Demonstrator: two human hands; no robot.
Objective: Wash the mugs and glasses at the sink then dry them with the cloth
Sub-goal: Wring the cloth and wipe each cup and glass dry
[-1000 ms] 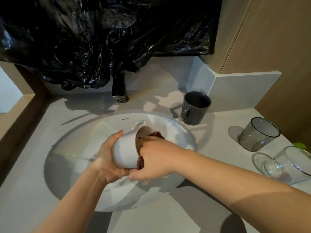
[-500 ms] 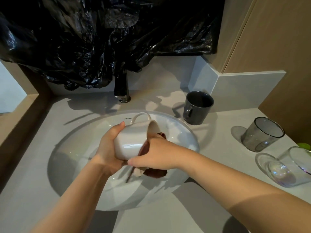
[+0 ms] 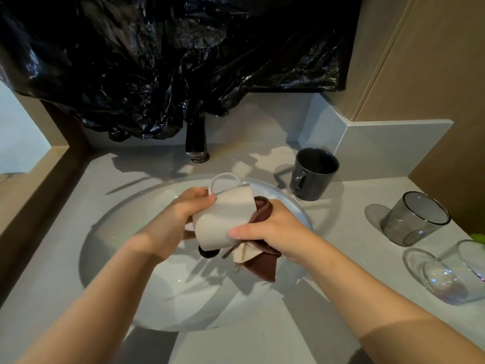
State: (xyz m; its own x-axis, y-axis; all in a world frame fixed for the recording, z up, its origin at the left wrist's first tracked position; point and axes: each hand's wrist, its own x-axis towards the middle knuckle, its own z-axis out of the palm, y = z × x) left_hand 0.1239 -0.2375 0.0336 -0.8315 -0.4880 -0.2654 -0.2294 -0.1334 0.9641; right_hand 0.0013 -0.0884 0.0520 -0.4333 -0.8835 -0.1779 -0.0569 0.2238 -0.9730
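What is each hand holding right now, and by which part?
The left hand grips the white mug around its body, handle free. The right hand holds the brown cloth, bunched against the mug.

The one head view looks down and forward from close above the sink [image 3: 112,271], facing the faucet [image 3: 196,143]

Open counter [image 3: 65,245] L of sink [image 3: 157,298]; R side: grey mug [image 3: 312,174], smoked glass [image 3: 412,219], clear glass [image 3: 451,274]; faucet [image 3: 196,143] at back.
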